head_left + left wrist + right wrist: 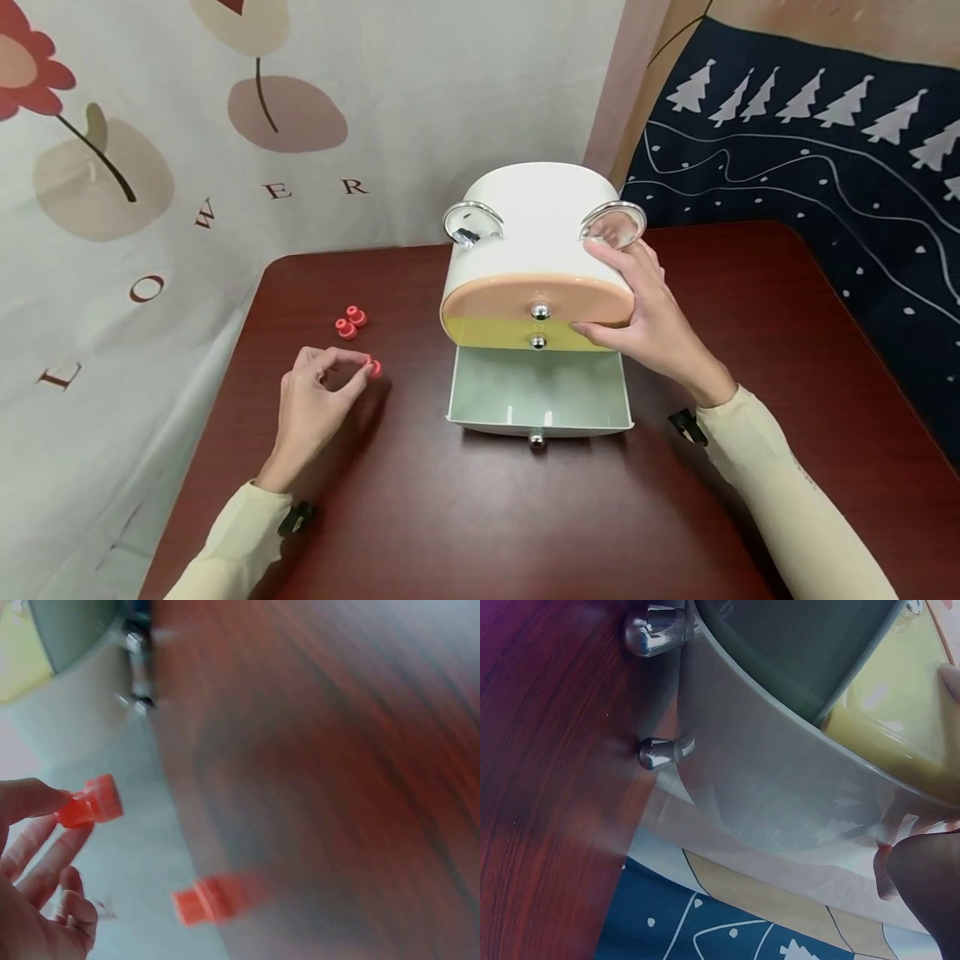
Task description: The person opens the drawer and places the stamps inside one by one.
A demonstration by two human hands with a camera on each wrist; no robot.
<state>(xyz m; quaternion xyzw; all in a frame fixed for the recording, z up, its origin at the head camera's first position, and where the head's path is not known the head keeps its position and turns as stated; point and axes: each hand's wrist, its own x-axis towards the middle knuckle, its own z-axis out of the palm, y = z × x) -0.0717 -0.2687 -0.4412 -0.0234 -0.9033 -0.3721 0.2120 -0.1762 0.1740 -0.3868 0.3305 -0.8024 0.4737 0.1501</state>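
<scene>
My left hand (311, 408) pinches a small red stepped peg (375, 367) between thumb and index finger, low above the table. The left wrist view shows this peg (94, 802) at the fingertips. Two similar red pegs (351, 322) stand just beyond that hand. A rounded white drawer box (540, 217) with two silver ear-like rings stands in the middle. Its bottom green drawer (540, 387) is pulled out; the orange drawer (502, 302) and yellow drawer (495, 332) are pushed in. My right hand (652, 308) grips the box's right side, thumb on the front.
The dark red wooden table (517, 517) carries everything. Behind it hangs a pale flower-print curtain (420, 108), with a navy tree-print cloth (795, 167) on the right. Silver feet (658, 753) show under the box in the right wrist view.
</scene>
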